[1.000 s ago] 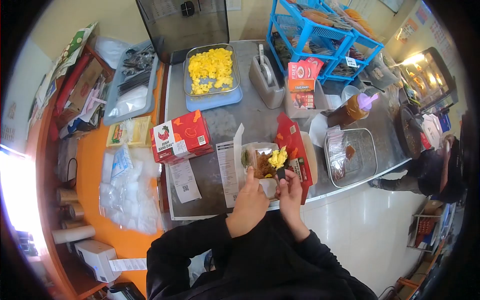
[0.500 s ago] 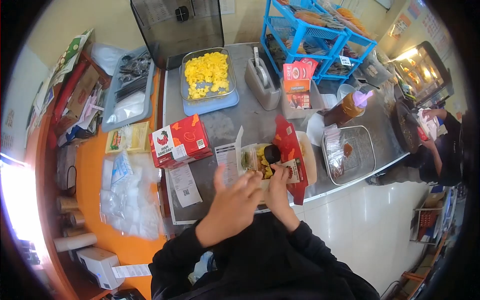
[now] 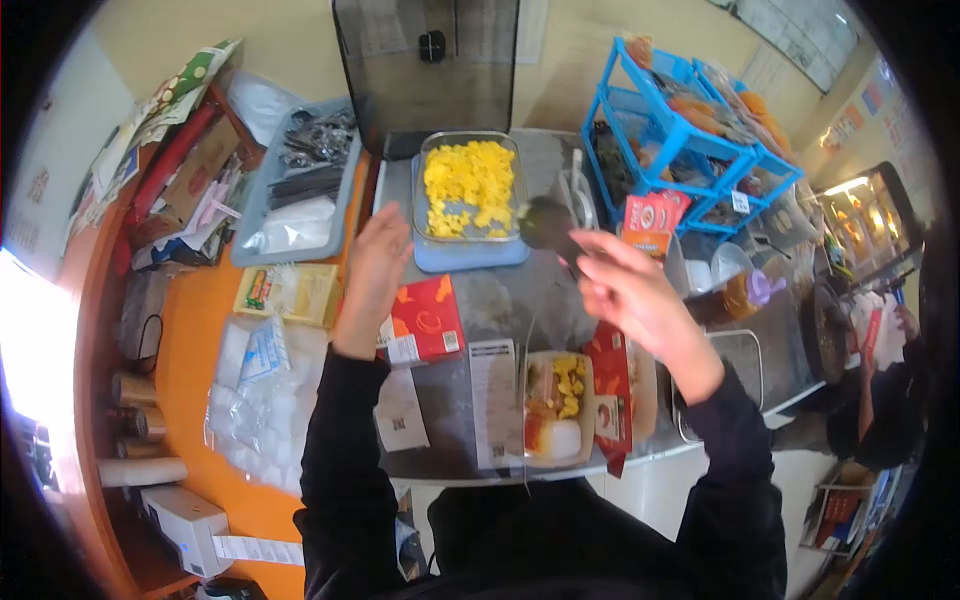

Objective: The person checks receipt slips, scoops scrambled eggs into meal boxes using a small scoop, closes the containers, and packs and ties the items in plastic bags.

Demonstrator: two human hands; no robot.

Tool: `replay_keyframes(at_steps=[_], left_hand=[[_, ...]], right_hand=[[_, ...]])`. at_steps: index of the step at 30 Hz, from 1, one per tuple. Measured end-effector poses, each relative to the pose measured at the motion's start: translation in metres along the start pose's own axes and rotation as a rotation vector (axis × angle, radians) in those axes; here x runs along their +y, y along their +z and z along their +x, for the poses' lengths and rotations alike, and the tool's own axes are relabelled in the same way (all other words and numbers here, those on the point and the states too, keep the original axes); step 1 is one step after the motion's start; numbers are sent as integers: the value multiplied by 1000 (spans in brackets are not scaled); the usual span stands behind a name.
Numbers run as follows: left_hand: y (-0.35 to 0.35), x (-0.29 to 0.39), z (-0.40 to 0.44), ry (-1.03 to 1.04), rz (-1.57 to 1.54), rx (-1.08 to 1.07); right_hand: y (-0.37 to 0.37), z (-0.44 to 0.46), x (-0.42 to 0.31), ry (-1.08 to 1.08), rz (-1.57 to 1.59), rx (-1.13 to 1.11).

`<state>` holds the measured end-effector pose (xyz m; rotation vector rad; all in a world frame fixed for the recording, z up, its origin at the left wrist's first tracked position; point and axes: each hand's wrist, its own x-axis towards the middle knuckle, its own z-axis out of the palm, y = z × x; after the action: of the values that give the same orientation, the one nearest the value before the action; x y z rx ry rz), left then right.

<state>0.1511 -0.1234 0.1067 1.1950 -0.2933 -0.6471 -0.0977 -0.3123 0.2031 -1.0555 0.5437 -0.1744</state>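
My right hand (image 3: 630, 290) is raised over the counter, its fingers closed on a black scoop-like thing (image 3: 545, 225) with a rounded head. Motion blurs it, so its exact kind is unclear. My left hand (image 3: 375, 265) hovers with fingers stretched out, holding nothing, over the edge of the red printed boxes (image 3: 430, 320). Between my arms stands an opened food box (image 3: 590, 455) with yellow scrambled egg (image 3: 570, 385), a white rounded piece and an orange-brown item inside. Beyond my hands sits a glass dish (image 3: 520, 190) of scrambled egg (image 3: 470, 180) on a blue lid.
Blue baskets (image 3: 690, 140) stand at the back right, near a sauce bottle (image 3: 740, 295) and a wire-mesh tray (image 3: 755, 375). A cutlery tray (image 3: 345, 160) and plastic bags (image 3: 265, 390) lie left. Receipts (image 3: 493, 400) rest beside the food box. Another person (image 3: 890, 400) works far right.
Both hands have left the food box. My right hand has lifted the black thing up and forward toward the egg dish; my left hand has moved left over the red boxes. The view has shifted.
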Motion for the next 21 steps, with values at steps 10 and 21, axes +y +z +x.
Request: replay_keyframes(at_steps=[10, 21], left_hand=[[-32, -80, 141, -464, 825, -80], [-31, -77, 138, -537, 287, -73]], right_hand=[[-16, 324, 108, -674, -1470, -75], [-14, 291, 118, -722, -1556, -425]])
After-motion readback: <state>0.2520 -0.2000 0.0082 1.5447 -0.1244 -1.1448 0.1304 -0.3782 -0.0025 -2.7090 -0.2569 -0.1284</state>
